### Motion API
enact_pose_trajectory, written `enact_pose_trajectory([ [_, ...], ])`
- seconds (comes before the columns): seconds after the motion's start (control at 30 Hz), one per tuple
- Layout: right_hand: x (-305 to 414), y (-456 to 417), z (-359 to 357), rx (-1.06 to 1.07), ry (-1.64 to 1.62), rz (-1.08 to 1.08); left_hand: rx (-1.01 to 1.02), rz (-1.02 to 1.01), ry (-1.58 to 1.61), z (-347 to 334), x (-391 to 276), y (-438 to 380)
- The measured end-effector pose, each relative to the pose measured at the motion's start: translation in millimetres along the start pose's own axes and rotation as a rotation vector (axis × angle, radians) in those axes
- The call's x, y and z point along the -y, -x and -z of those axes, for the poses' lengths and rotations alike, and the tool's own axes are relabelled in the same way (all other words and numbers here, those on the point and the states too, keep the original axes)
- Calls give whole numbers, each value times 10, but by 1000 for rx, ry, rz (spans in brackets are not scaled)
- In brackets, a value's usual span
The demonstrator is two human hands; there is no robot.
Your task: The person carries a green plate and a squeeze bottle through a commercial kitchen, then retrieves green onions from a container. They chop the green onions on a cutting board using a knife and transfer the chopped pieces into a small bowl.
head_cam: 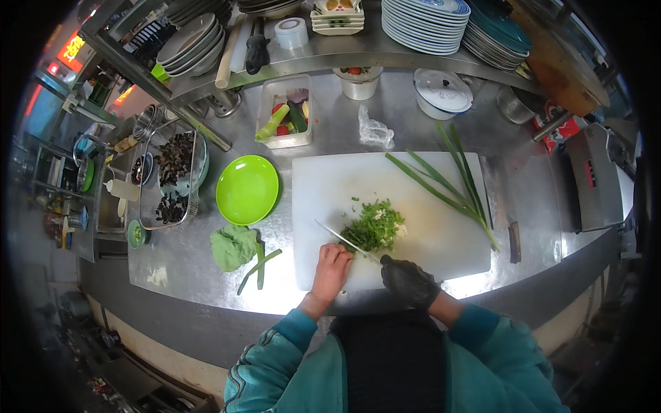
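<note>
On the white cutting board (439,263) lies a heap of chopped green herbs (374,224) with small pale bits in it. My right hand (410,281), in a black glove, grips the handle of a kitchen knife (356,245). The blade slants up to the left along the heap's near edge. My left hand (330,268) is bare; its curled fingers rest on the board close against the blade and the greens. What lies under those fingertips is hidden. Long green scallion stalks (459,199) lie across the board's right side.
Left of the board are a bright green plate (248,190), a green cloth (232,248), cut green stalks (261,266) and a wire basket of black fungus (175,160). Behind it stand a vegetable tub (284,139) and a lidded white pot (443,95). A steel shelf (320,61) holds plates.
</note>
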State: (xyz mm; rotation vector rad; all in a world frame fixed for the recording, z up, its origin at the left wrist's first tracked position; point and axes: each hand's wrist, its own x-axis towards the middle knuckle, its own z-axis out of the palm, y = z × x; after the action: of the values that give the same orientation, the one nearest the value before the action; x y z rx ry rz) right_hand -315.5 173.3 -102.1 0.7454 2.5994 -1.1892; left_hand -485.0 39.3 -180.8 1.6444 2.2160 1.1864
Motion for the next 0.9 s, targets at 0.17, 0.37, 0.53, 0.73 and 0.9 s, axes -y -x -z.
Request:
enact_pose_trajectory([
  [0.17,-85,6,-178,-52,-46,-49,-31,4,18,-51,21,13],
  [0.37,-248,-261,-320,-122,158,287,-37,28,-72,36,-94,-3],
  [0.53,-68,21,-59,-3,-17,17,-49,52,-30,-22,-13,39],
  [0.73,-22,-143,-306,-139,141,61,-10,28,-8,-18,-19,76],
  [0.9,-117,-195,-190,-22,53,74,19,22,-40,65,-72,82],
])
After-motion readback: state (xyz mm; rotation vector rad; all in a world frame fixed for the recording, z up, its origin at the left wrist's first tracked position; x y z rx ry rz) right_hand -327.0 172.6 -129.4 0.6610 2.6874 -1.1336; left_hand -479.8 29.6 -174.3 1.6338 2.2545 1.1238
